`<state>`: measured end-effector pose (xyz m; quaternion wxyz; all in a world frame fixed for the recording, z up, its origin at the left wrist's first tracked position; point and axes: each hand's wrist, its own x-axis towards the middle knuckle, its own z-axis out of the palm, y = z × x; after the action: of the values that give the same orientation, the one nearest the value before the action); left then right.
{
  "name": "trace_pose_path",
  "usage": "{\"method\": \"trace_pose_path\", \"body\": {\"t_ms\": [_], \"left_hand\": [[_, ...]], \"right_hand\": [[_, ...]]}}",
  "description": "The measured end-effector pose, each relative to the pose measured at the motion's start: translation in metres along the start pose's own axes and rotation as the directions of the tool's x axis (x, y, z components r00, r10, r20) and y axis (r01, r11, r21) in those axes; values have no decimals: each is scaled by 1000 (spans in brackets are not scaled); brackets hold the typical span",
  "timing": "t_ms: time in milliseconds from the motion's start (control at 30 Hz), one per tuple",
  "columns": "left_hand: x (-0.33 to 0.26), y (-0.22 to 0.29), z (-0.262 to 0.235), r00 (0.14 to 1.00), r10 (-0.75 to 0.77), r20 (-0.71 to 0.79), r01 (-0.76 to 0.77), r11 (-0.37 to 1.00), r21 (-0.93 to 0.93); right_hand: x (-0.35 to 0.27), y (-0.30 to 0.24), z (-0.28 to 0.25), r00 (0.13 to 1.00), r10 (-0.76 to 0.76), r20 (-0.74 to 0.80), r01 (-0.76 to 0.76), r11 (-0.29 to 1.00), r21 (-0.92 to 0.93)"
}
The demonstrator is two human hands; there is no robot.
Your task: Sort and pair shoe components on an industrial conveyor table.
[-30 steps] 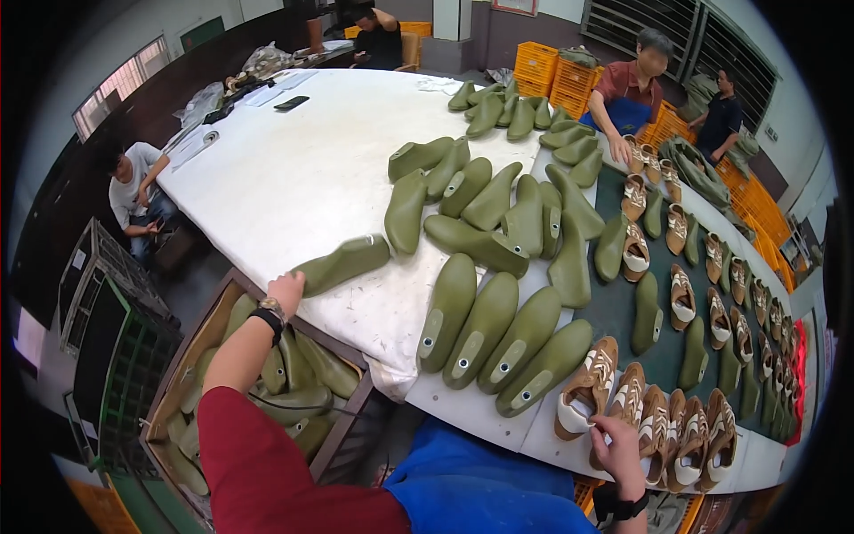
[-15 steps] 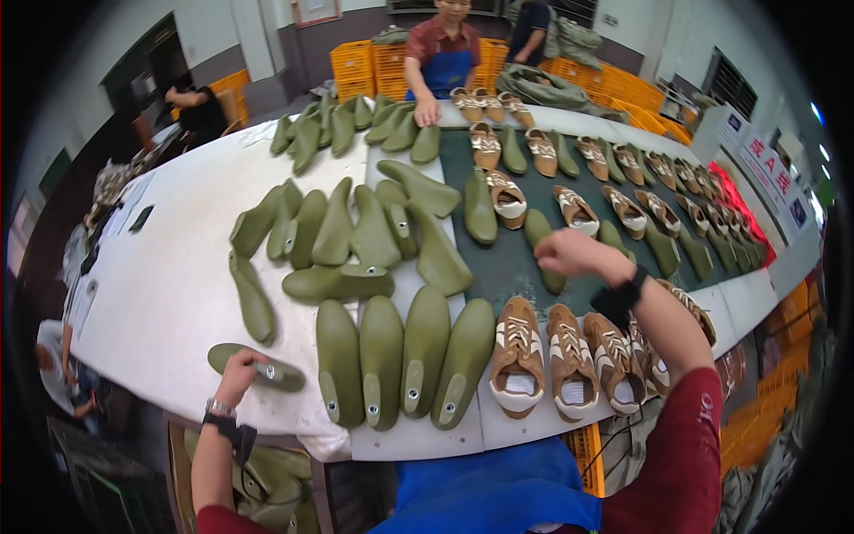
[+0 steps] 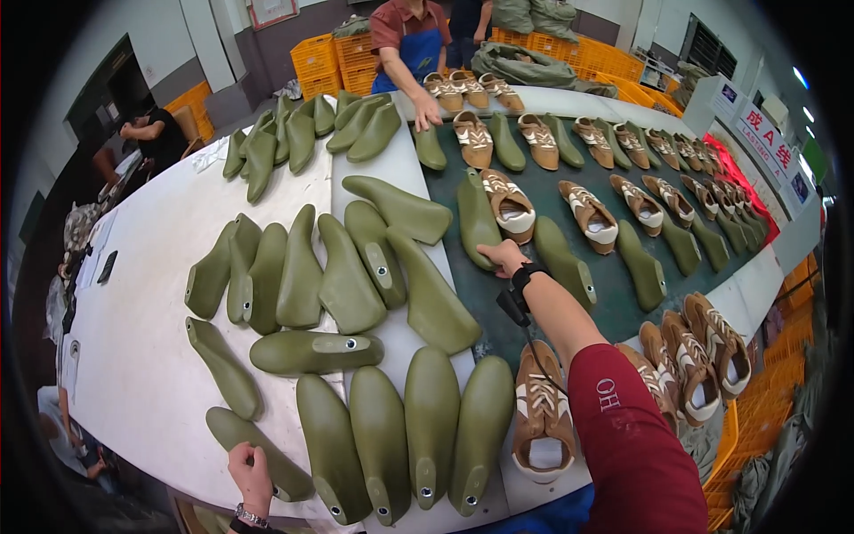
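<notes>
Left hand [image 3: 252,469]: sitting at the lower edge of the frame, fingers curling closed around the heel end of a green shoe last [image 3: 258,452] lying on the white desk [image 3: 142,374].
Near row: four more green lasts [image 3: 405,436] lying side by side just right of that one, lower centre, with a brown-and-white sneaker [image 3: 543,411] touching the rightmost.
Right hand [image 3: 503,258]: reaching out to the centre of the frame, fingers bending down onto the near end of a dark green last [image 3: 477,220] on the green mat [image 3: 534,294]; how tightly it is gripping, I cannot tell.
Middle: lasts fanning across the centre left, sneakers lining up toward the right.
Far: another person's hand [image 3: 428,116] resting on the desk, top centre, beside more sneakers; orange crates [image 3: 316,60] stacking behind.
</notes>
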<state>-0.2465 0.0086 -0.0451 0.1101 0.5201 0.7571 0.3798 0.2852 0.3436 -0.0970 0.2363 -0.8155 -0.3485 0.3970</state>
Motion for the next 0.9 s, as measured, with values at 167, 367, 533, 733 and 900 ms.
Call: {"method": "trace_pose_path", "body": {"t_ms": [167,367,533,733,900], "left_hand": [[4,0,-5,993,-73,91,72,997,12],[7,-2,-5,998,-43,41,43,999,11],[10,5,-2,998,11,54,-15,998,62],[10,14,-2,997,26,66,-33,995,96],[10,19,-5,997,0,81,-7,997,83]], "right_hand": [[-3,-4,0,997,39,64,-54,965,256],[-54,3,-41,974,-224,-33,222,973,-70],[-107,12,-122,959,-217,181,247,954,-168],[-151,-9,-234,873,42,486,279,774,-568],[-106,-51,-205,745,-480,462,658,417,-627]]}}
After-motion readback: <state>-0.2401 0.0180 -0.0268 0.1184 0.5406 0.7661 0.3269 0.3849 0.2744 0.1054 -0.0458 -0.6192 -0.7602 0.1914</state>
